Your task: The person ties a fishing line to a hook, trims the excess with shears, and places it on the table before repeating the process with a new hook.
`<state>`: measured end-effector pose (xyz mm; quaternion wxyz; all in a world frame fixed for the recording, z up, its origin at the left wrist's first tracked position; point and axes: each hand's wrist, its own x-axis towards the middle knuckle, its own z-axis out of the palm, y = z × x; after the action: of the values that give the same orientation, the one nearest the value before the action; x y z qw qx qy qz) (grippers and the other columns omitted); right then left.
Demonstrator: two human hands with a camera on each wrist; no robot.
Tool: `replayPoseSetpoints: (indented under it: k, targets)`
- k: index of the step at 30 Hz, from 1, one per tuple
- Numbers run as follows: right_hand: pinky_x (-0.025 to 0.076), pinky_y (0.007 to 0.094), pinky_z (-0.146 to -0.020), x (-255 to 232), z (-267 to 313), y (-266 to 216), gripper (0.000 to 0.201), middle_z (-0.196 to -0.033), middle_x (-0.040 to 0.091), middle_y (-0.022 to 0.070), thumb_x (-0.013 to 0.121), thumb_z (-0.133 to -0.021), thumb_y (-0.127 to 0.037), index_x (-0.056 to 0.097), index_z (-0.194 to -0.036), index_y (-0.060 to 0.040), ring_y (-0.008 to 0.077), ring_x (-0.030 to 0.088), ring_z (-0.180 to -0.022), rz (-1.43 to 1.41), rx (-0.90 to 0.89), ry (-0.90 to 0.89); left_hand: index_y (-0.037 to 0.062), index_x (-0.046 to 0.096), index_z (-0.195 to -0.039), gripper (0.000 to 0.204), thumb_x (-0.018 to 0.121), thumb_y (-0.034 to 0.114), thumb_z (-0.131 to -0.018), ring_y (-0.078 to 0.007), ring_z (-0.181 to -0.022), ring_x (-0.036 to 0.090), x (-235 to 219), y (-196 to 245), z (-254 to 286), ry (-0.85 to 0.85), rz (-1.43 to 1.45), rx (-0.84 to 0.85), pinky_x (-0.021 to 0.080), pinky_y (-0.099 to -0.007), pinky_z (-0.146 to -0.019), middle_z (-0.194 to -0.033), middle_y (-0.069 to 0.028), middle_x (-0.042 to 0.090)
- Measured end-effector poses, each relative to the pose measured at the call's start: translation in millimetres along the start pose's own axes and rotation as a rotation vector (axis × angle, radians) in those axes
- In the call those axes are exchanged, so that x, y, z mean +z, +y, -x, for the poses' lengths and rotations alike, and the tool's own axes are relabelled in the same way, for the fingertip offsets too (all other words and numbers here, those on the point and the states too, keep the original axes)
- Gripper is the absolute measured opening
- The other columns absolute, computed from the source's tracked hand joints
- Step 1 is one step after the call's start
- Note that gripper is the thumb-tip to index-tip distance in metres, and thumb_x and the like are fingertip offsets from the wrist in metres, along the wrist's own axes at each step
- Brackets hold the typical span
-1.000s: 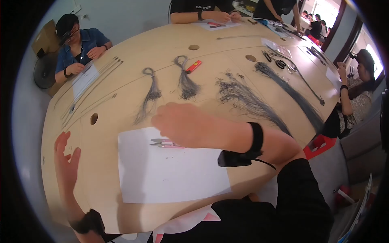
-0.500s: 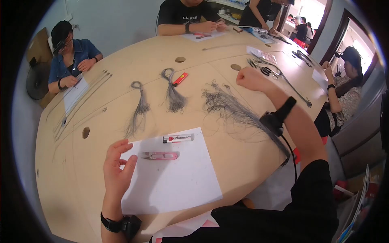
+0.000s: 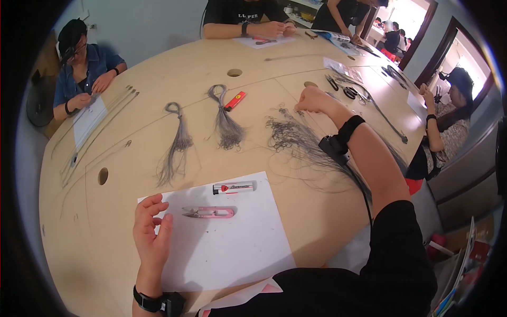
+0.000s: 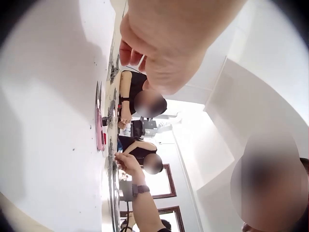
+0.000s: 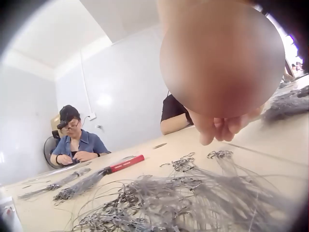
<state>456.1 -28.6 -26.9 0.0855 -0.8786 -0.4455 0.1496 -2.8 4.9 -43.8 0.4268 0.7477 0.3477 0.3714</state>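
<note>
My left hand hovers beside the left edge of a white paper sheet, fingers loosely bent and holding nothing. Pink-handled thread snips lie on the sheet, blades toward that hand. Above them is a clear labelled tube with a black end. My right hand reaches forward, fingers curled down, past a spread bundle of thin grey strands with dark curled ends. Another long grey bundle runs partly hidden behind that arm. I cannot tell whether the right fingertips pinch a strand.
Two looped grey bundles lie left of centre, one beside a red lighter. Black-handled scissors lie beyond my right hand. Long thin rods lie at the left near a table hole. Other people sit around the table.
My right hand has swung from over the paper out to the right, above the grey bundles, uncovering the snips and tube. My left hand has come in to the paper's edge.
</note>
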Motion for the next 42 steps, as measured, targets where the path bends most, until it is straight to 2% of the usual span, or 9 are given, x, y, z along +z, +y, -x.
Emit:
replayPoseSetpoints:
  k: [3,5,12,24,31,33,36,39,42]
  targets:
    - [0.041,0.0324,-0.04,6,-8,4,0.032,-0.041,0.047,0.0095,0.059,-0.064,-0.024,0.052,-0.044,-0.0009,0.0217,0.046,-0.036,0.127,-0.07,0.015,0.0027,0.054,-0.089,0.019,0.052,-0.001,-0.07,-0.0146,-0.092,0.046,1,-5,0,-0.031,0.002,-0.001,0.04,-0.0209,-0.064,-0.105,-0.0091,0.046]
    - [0.033,0.0252,-0.033,3,-12,2,0.023,-0.044,0.046,0.0036,0.065,-0.062,-0.021,0.057,-0.06,-0.0004,0.0123,0.04,-0.034,0.113,-0.039,-0.07,0.0024,0.054,-0.089,0.02,0.052,-0.001,-0.07,-0.015,-0.093,0.046,4,-5,-1,-0.018,-0.006,0.001,0.04,-0.0208,-0.064,-0.105,-0.0096,0.045]
    - [0.034,0.0297,-0.035,7,-14,-1,0.021,-0.045,0.049,0.0074,0.059,-0.063,-0.019,0.055,-0.054,-0.0007,0.0174,0.046,-0.037,-0.047,-0.045,-0.037,0.0017,0.054,-0.089,0.02,0.051,-0.002,-0.069,-0.016,-0.093,0.046,5,-9,-2,-0.018,-0.014,-0.013,0.04,-0.0217,-0.065,-0.105,-0.0099,0.045]
    - [0.033,0.0187,-0.042,-21,22,-33,0.014,-0.068,0.056,0.003,0.057,-0.071,-0.016,0.053,-0.073,-0.002,0.0064,0.047,-0.055,-0.747,-0.135,0.055,0.0023,0.054,-0.089,0.021,0.053,-0.002,-0.069,-0.0157,-0.091,0.047,8,-10,0,0.006,-0.053,0.045,0.041,-0.021,-0.064,-0.104,-0.01,0.046]
    - [0.037,0.0168,-0.048,-25,122,-156,0.004,-0.068,0.056,0.0039,0.051,-0.075,-0.007,0.051,-0.076,-0.0031,0.0043,0.047,-0.055,-0.797,-0.475,-0.236,0.0015,0.051,-0.1,0.027,0.051,-0.003,-0.073,-0.0131,-0.09,0.048,1,5,3,-0.044,0.172,0.04,0.041,-0.0207,-0.065,-0.103,-0.0087,0.047]
    - [0.038,0.0172,-0.049,-1,144,-180,0.003,-0.066,0.055,0.0018,0.054,-0.073,-0.004,0.052,-0.076,-0.0028,0.0038,0.048,-0.057,-0.901,-0.74,-0.347,0.0007,0.049,-0.103,0.028,0.05,-0.004,-0.075,-0.0126,-0.09,0.048,0,21,7,-0.085,0.305,-0.025,0.041,-0.0209,-0.066,-0.103,-0.0084,0.047]
    - [0.039,0.0177,-0.049,7,181,-216,0.006,-0.065,0.054,0.0005,0.058,-0.071,-0.004,0.053,-0.075,-0.0031,0.0046,0.05,-0.057,-0.705,-0.928,-0.284,-0.0001,0.047,-0.106,0.028,0.05,0.004,-0.079,-0.013,-0.079,0.051,-11,43,6,-0.013,0.432,0.048,0.041,-0.0208,-0.06,-0.092,-0.008,0.053]
    - [0.039,0.0179,-0.047,14,195,-234,0.008,-0.065,0.054,0.0012,0.061,-0.07,-0.006,0.054,-0.074,-0.004,0.0059,0.05,-0.054,-0.627,-1.007,-0.272,-0.0018,0.05,-0.102,0.024,0.05,-0.002,-0.078,-0.0121,-0.087,0.051,-22,48,5,-0.098,0.617,0.086,0.04,-0.0215,-0.072,-0.093,-0.0079,0.052]
    - [0.039,0.018,-0.046,24,195,-241,0.01,-0.066,0.054,0.0028,0.062,-0.069,-0.005,0.054,-0.075,-0.0047,0.0069,0.049,-0.052,-0.593,-1.151,-0.024,-0.0022,0.052,-0.098,0.02,0.051,-0.001,-0.078,-0.0114,-0.085,0.051,-25,48,4,-0.114,0.684,0.109,0.04,-0.0209,-0.072,-0.091,-0.0069,0.053]
